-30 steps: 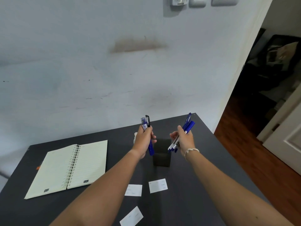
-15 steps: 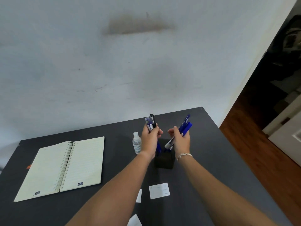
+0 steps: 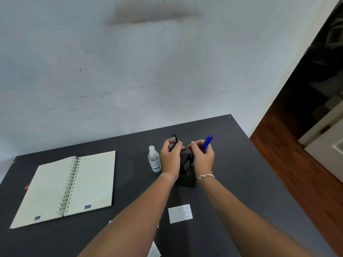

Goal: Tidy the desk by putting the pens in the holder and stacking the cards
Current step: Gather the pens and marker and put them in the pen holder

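Head camera: two bare forearms reach up from the lower edge of the frame to a black pen holder (image 3: 186, 179) standing just right of centre on a dark surface (image 3: 241, 173). The left hand (image 3: 171, 159) is curled closed around a pen with a black cap (image 3: 174, 138), whose top sticks up above the knuckles; its lower end is hidden behind the hand. The right hand (image 3: 202, 157), with a pale bracelet (image 3: 205, 176) at the wrist, is closed around blue pens (image 3: 207, 142), the caps pointing to the upper right and the tips angled down into the mouth of the holder. Both hands sit directly over the holder, close together but apart. A small clear spray bottle (image 3: 154, 161) stands upright just left of the left hand. An open spiral notebook (image 3: 68, 186) lies flat at the lower left of the frame. One white card (image 3: 180, 213) lies between the forearms, below the holder; another card (image 3: 155, 250) shows partly at the bottom edge, beside the left arm.
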Motion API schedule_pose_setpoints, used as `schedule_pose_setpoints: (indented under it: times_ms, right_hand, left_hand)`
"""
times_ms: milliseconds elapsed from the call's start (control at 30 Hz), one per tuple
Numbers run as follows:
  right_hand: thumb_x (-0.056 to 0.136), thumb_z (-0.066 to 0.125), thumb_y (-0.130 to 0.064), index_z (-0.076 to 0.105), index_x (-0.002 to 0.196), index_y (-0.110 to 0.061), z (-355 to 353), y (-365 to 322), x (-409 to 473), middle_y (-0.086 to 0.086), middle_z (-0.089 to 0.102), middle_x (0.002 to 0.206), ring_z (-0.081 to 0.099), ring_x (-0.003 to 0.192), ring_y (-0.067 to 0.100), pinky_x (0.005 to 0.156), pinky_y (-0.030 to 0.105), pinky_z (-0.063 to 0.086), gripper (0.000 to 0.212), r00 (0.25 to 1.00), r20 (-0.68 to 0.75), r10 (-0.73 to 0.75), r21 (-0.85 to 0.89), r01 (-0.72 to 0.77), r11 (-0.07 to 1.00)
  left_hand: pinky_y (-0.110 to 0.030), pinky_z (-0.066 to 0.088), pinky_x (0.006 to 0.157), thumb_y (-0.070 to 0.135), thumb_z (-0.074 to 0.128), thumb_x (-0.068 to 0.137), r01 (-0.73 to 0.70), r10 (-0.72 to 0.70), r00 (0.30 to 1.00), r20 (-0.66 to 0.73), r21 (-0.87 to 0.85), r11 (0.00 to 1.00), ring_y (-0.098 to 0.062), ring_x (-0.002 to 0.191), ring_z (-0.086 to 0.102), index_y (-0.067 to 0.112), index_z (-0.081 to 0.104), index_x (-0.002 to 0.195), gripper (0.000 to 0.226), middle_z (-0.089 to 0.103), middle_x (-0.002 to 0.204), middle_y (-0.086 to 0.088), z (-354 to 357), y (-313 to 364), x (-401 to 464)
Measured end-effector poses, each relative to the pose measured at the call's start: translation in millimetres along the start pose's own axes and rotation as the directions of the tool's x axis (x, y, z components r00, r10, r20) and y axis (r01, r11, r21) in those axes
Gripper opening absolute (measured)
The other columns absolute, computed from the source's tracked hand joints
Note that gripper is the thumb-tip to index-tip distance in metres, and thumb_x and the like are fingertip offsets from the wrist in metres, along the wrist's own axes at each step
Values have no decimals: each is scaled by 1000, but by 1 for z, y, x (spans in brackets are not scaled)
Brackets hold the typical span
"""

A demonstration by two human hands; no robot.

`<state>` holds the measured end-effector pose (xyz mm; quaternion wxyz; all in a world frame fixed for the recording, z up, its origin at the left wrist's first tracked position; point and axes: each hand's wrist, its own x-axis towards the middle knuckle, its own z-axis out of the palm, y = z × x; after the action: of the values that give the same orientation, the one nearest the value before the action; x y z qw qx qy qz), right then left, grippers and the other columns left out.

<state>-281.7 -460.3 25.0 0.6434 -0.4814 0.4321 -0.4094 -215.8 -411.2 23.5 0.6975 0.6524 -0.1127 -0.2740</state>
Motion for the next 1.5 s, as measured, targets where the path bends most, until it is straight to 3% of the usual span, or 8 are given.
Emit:
schedule_pose_setpoints:
  times_ms: [300,400,567,800,1067,1500]
  right_hand:
    - [86,60,-11,56,71,-11,0,-1,-1,8,62,73,57,67,13,61,18,51,16,998,-39,-53,26,54,998]
    - [87,59,-13,59,73,-12,-2,-2,0,4,65,74,61,71,11,61,12,52,14,997,-43,-58,41,60,997]
    - [89,56,-12,62,76,-14,-5,-7,2,0,68,77,64,78,11,69,14,50,14,995,-63,-75,53,78,996]
    - [89,55,-14,62,77,-13,-7,-23,-1,0,68,79,61,76,10,60,6,47,14,990,-78,-117,72,123,990]
    - [89,56,-17,61,73,-16,-10,-43,-15,-1,68,79,62,79,10,62,9,47,17,986,-52,-160,75,164,984]
    - [88,57,-10,60,71,-14,-20,-41,-57,0,67,74,60,70,7,59,5,47,18,983,-28,-182,61,183,981]
  left_hand:
    - [-22,48,63,16,57,84,-7,6,1000,-30,-12,1000,-11,69,63,25,61,69,18,65,66,4,1,1,-1]
    - [-24,51,69,14,57,85,-15,14,999,-41,-16,1000,-13,72,63,21,63,72,16,66,67,3,0,3,-1]
    - [-26,53,82,10,54,88,-76,76,996,-35,-9,997,-12,79,65,19,64,76,18,68,74,1,-2,12,-1]
    - [-11,49,70,16,54,88,-120,120,992,-48,3,993,-12,84,67,17,66,82,14,69,76,4,-9,33,-6]
    - [-36,51,90,19,55,88,-156,155,987,-30,-12,988,-17,84,66,18,65,78,15,68,76,1,-23,54,-20]
    - [-27,52,83,13,53,89,-143,142,989,-28,-21,990,-17,82,66,16,65,81,15,68,80,-4,-54,50,-55]
